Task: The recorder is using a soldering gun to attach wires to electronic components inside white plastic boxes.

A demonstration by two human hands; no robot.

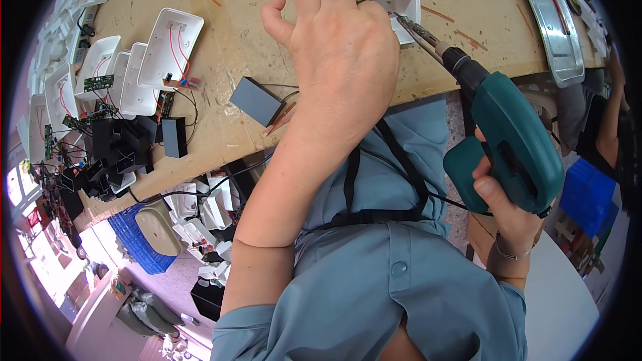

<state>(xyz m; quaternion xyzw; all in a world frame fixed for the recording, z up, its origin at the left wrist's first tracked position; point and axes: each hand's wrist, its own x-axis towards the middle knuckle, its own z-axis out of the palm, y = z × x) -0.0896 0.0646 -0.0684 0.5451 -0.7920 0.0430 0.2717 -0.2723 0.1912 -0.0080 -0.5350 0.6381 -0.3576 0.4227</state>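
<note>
My left hand [344,60] is closed at the left side of a white plastic housing [412,7] on the far middle of the table. Its little finger sticks out, while its thumb and index finger are hidden behind the hand. My right hand [511,210] grips a green pistol-shaped tool, which looks like a soldering gun [518,134]. The gun's narrow metal tip points into the housing, close to my left fingers; what it touches is too small to make out. Left of my left wrist lies a dark grey box [256,101] with a black cable.
Open white housings [170,47] with red wires and small green circuit boards [99,83] crowd the left, beside a heap of black boxes [120,147]. A curved metal tray [555,27] stands at the right edge. A black cable [200,194] runs along the table's front. Another person's arm [608,134] shows far right.
</note>
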